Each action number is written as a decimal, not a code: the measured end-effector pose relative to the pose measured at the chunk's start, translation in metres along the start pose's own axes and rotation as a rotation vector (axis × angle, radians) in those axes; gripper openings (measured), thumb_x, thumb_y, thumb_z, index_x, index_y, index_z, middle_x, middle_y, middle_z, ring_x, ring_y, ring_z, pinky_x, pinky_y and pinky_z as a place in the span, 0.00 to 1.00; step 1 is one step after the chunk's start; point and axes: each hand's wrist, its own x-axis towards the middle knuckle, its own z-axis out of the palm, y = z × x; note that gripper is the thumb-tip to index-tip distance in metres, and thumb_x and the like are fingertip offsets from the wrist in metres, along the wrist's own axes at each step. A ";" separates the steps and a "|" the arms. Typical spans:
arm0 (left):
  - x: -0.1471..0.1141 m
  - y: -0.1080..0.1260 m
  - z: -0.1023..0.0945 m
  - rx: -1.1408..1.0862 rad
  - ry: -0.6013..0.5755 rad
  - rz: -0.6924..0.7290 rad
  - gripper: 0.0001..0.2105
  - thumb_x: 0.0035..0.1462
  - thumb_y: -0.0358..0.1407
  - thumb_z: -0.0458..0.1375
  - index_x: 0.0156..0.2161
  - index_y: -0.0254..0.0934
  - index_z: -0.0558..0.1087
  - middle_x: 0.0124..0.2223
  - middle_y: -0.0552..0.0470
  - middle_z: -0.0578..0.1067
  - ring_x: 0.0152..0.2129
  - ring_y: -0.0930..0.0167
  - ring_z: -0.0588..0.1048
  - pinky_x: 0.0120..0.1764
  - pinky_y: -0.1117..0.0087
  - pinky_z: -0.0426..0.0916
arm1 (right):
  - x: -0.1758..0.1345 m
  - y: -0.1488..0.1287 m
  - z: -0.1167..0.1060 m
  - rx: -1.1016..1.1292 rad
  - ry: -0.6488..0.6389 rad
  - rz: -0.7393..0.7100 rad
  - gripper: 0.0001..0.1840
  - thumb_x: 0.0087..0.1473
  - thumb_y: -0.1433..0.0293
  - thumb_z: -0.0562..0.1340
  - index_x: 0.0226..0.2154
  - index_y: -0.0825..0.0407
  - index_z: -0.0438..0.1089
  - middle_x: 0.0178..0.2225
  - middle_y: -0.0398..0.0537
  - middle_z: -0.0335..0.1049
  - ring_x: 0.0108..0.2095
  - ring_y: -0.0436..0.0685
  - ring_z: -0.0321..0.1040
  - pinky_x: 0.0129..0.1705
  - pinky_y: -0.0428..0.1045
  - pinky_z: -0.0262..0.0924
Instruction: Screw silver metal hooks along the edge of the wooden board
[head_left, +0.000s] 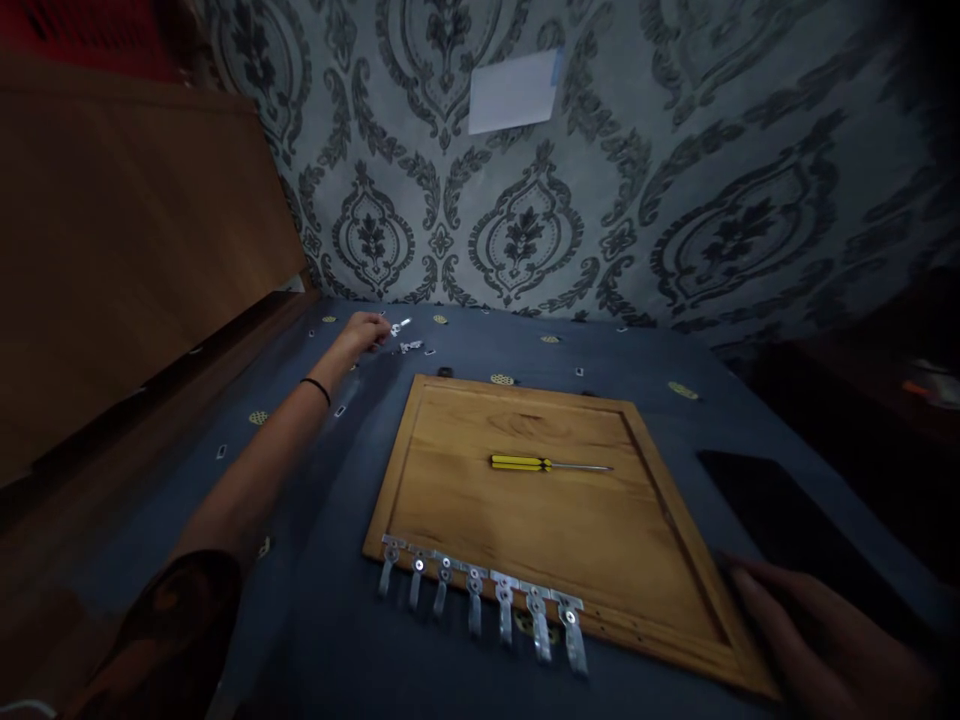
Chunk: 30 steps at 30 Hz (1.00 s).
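My two hands are wide apart, with the wooden board (585, 520) lying between them on the blue cloth (315, 600). My left hand (367, 332) is stretched far forward, near the wall (442, 180), and its fingers are bent together at a small metal clip (405, 323); whether they pinch it firmly, I cannot tell. Just beside it, on the cloth, there lies more small metal (411, 347). My right hand (817, 625) is at the right edge of the board, low and in shadow, so I cannot tell if it grips the wood or only rests there. Seven clips (475, 590) stand in a row along the board's near edge, their tails pointing over it towards me. The yellow screwdriver (521, 463) lies across the middle of the board, occupying that place. Beyond my right hand is a black flat thing (772, 500). On the left, a brown cabinet (135, 230) limits the space beside my arm, and a red thing (90, 40) is above it. A white card (514, 92) is on the patterned wall.
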 end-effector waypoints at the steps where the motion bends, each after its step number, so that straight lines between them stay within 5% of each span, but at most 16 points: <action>1: -0.011 -0.002 0.000 -0.029 -0.017 0.022 0.18 0.66 0.42 0.60 0.57 0.35 0.70 0.56 0.44 0.73 0.48 0.63 0.76 0.49 0.55 0.75 | -0.001 0.000 0.000 0.034 -0.019 0.019 0.17 0.51 0.47 0.58 0.35 0.32 0.77 0.40 0.46 0.82 0.41 0.70 0.79 0.35 0.60 0.74; 7: -0.094 -0.008 0.013 -0.183 -0.213 0.162 0.15 0.67 0.42 0.59 0.51 0.33 0.72 0.48 0.47 0.76 0.40 0.68 0.77 0.42 0.62 0.76 | -0.007 -0.027 -0.011 0.030 0.058 -0.008 0.23 0.51 0.46 0.57 0.37 0.42 0.76 0.41 0.52 0.81 0.42 0.71 0.78 0.40 0.61 0.72; 12: -0.167 0.010 0.032 -0.282 -0.457 0.276 0.14 0.57 0.43 0.66 0.34 0.34 0.71 0.30 0.54 0.76 0.27 0.75 0.74 0.31 0.75 0.68 | -0.014 -0.070 -0.027 0.079 0.139 -0.373 0.16 0.60 0.54 0.60 0.36 0.47 0.76 0.34 0.51 0.81 0.34 0.60 0.79 0.35 0.52 0.72; 17: -0.221 0.039 0.049 -0.308 -0.677 0.319 0.11 0.57 0.40 0.64 0.33 0.34 0.71 0.28 0.54 0.75 0.26 0.76 0.72 0.32 0.75 0.66 | -0.039 -0.119 -0.026 0.201 0.081 -0.528 0.09 0.63 0.61 0.62 0.43 0.46 0.75 0.37 0.47 0.80 0.36 0.54 0.78 0.39 0.48 0.72; 20: -0.248 0.055 0.055 -0.302 -0.783 0.304 0.08 0.59 0.36 0.62 0.32 0.34 0.70 0.28 0.56 0.73 0.25 0.77 0.71 0.31 0.76 0.65 | -0.063 -0.147 -0.021 0.395 -0.052 -0.622 0.19 0.64 0.70 0.63 0.57 0.46 0.68 0.38 0.45 0.77 0.37 0.52 0.77 0.41 0.48 0.73; 23: -0.274 0.064 0.057 -0.247 -0.905 0.266 0.07 0.62 0.36 0.57 0.34 0.34 0.70 0.29 0.56 0.72 0.26 0.77 0.70 0.30 0.77 0.63 | -0.088 -0.162 -0.023 0.535 -0.116 -0.606 0.23 0.62 0.74 0.64 0.59 0.46 0.66 0.39 0.46 0.76 0.38 0.51 0.75 0.42 0.48 0.74; 30: -0.324 0.049 0.056 -0.016 -0.970 0.312 0.11 0.67 0.38 0.53 0.35 0.36 0.72 0.31 0.57 0.72 0.28 0.76 0.68 0.32 0.75 0.62 | -0.143 -0.162 -0.031 0.715 -0.247 -0.512 0.09 0.62 0.73 0.64 0.46 0.49 0.74 0.35 0.44 0.76 0.34 0.48 0.75 0.34 0.43 0.72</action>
